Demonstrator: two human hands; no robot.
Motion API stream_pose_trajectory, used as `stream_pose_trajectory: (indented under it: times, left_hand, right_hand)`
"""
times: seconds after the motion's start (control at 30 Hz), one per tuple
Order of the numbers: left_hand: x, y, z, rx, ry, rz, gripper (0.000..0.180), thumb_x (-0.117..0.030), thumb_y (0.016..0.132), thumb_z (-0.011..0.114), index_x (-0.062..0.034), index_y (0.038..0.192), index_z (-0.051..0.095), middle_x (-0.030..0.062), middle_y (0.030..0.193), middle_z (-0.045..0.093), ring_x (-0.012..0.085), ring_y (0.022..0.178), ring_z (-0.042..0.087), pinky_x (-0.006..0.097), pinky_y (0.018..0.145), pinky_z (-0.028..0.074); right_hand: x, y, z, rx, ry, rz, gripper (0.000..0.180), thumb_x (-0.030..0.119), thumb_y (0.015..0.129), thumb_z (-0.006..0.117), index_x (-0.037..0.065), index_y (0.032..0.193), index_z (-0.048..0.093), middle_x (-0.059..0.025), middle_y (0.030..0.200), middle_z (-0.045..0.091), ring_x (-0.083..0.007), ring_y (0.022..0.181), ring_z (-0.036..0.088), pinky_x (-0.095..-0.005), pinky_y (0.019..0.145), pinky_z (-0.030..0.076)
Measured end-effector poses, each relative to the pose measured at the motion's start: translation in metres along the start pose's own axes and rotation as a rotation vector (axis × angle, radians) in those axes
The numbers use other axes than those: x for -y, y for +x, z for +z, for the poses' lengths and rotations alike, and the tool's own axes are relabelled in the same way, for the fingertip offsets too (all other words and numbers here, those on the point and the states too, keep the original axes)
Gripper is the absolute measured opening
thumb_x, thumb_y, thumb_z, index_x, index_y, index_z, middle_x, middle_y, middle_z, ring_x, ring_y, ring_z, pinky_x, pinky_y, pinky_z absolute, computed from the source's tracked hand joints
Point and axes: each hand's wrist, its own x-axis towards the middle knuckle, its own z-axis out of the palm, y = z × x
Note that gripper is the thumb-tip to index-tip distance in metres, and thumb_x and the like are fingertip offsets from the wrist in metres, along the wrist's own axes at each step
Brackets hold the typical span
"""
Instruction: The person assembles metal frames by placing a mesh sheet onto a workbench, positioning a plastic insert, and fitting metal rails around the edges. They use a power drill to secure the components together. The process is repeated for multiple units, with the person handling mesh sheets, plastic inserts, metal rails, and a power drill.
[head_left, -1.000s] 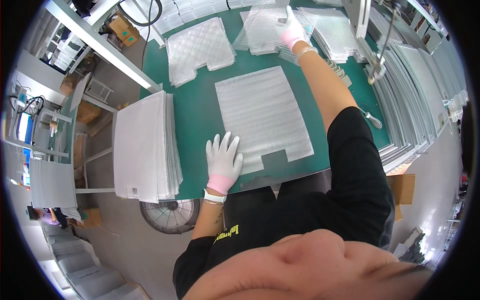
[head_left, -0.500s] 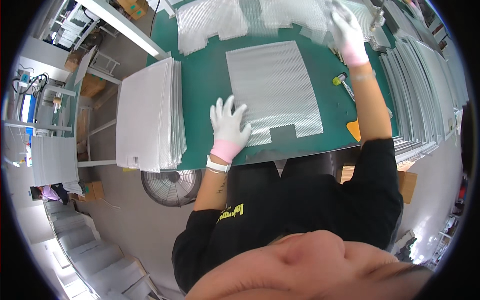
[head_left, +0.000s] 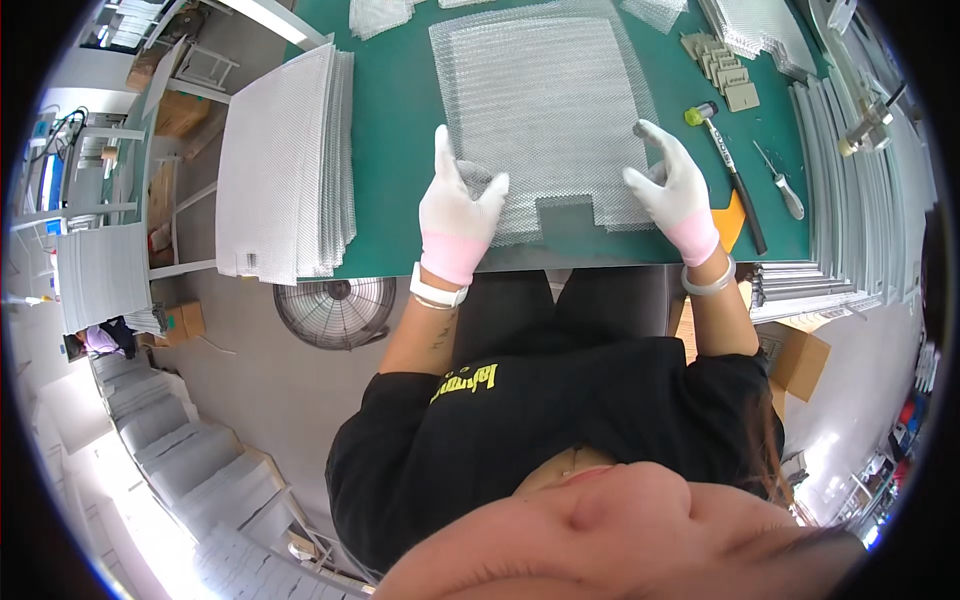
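Silvery mesh sheets (head_left: 545, 110), one lying over another with their edges out of line, rest on the green table in front of me. A rectangular notch is cut into their near edge. My left hand (head_left: 460, 205), in a white glove with a pink cuff, is at the left edge, its fingers apart and the thumb over the mesh. At the right edge my right hand (head_left: 677, 195), gloved alike, has its index finger and thumb spread beside the mesh. Neither hand visibly pinches the sheets.
A thick stack of mesh sheets (head_left: 275, 165) stands at the left table edge, another stack of panels (head_left: 855, 190) at the right. Right of my hand lie a hammer (head_left: 735, 175), a screwdriver (head_left: 788, 195), an orange piece (head_left: 728, 222) and several small beige plates (head_left: 722, 70).
My right hand has come back from the far right to the sheet's right edge. Another mesh sheet now overlaps the first one. My left hand remains by the left edge.
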Motion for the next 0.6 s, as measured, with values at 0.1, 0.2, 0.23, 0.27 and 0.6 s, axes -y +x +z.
stream_pose_trajectory:
  times: [0.1, 0.2, 0.23, 0.27, 0.6]
  left_hand:
    - [0.011, 0.008, 0.009, -0.033, 0.147, 0.136, 0.086, -0.023, 0.083, 0.079, 0.0069, 0.15, 0.033, 0.0162, 0.103, 0.068, 0.0282, 0.09, 0.069, 0.032, 0.079, 0.055]
    - [0.01, 0.014, 0.012, 0.1, 0.191, 0.014, 0.084, -0.027, 0.084, 0.077, 0.0043, 0.149, 0.035, 0.02, 0.119, 0.065, 0.0332, 0.104, 0.067, 0.035, 0.087, 0.054]
    - [0.015, 0.015, 0.017, 0.097, 0.223, 0.04, 0.082, -0.028, 0.085, 0.077, 0.003, 0.149, 0.036, 0.0201, 0.122, 0.064, 0.0327, 0.106, 0.066, 0.035, 0.087, 0.054]
    - [0.02, 0.015, 0.019, 0.094, 0.254, 0.066, 0.081, -0.029, 0.085, 0.076, 0.0017, 0.149, 0.037, 0.0201, 0.126, 0.063, 0.0323, 0.108, 0.065, 0.036, 0.088, 0.054]
    - [0.028, 0.011, 0.026, 0.134, 0.293, 0.038, 0.07, -0.032, 0.086, 0.074, -0.0056, 0.145, 0.046, 0.0147, 0.11, 0.063, 0.031, 0.098, 0.065, 0.038, 0.082, 0.055]
  right_hand:
    - [-0.004, 0.005, 0.003, -0.02, -0.071, -0.012, 0.06, 0.016, 0.083, 0.073, 0.003, 0.138, 0.054, -0.0126, 0.129, 0.063, -0.0173, 0.086, 0.065, -0.0292, 0.081, 0.053]
    - [-0.02, 0.006, 0.014, -0.058, -0.194, -0.097, 0.06, 0.019, 0.082, 0.075, 0.005, 0.137, 0.054, -0.0155, 0.131, 0.061, -0.0279, 0.108, 0.065, -0.0344, 0.092, 0.053]
    - [-0.021, 0.006, 0.018, -0.052, -0.23, -0.091, 0.06, 0.02, 0.082, 0.076, 0.005, 0.136, 0.054, -0.0162, 0.132, 0.06, -0.0309, 0.114, 0.062, -0.036, 0.095, 0.052]
    - [-0.022, 0.006, 0.021, -0.047, -0.266, -0.086, 0.06, 0.02, 0.082, 0.076, 0.006, 0.136, 0.054, -0.0169, 0.133, 0.059, -0.0339, 0.121, 0.059, -0.0376, 0.098, 0.051]
    - [-0.024, 0.003, 0.022, -0.071, -0.379, -0.124, 0.06, 0.019, 0.082, 0.075, 0.007, 0.137, 0.053, -0.0171, 0.138, 0.054, -0.0354, 0.125, 0.056, -0.0385, 0.101, 0.05]
